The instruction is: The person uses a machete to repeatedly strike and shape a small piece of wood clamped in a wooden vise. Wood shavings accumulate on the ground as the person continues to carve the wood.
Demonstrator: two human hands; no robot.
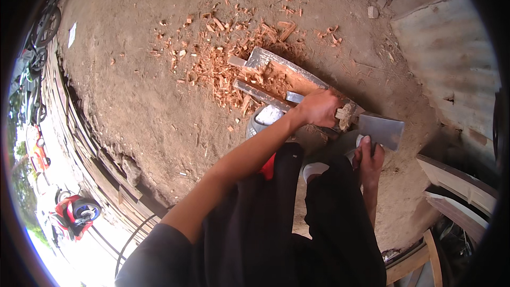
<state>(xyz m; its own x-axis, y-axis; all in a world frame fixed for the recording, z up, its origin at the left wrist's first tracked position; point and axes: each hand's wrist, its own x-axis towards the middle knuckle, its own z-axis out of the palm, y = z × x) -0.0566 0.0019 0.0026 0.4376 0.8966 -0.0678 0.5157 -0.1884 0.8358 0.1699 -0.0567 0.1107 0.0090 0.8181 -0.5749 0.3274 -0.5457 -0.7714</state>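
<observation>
My left hand (319, 107) is closed around what looks like a chisel, its pale handle end (346, 117) frayed and pointing right. A flat metal end (294, 97) shows on the other side of that hand. Below it lies a hollowed wooden workpiece (289, 69) with grey, worn outer faces and a reddish, chip-filled cavity. My right hand (368, 157), lower and to the right, grips a tool with a broad, flat grey blade (383, 130). The blade lies close to the frayed end; whether they touch I cannot tell. My fingers hide most of its handle.
Reddish wood shavings (212, 74) are strewn over the dirt ground. A rounded grey object with a white top (269, 115) sits by my knee. Boards (457, 180) and a corrugated metal sheet (446, 48) stand at right. A red motorcycle (74, 212) is beyond stacked planks (87, 143) at left.
</observation>
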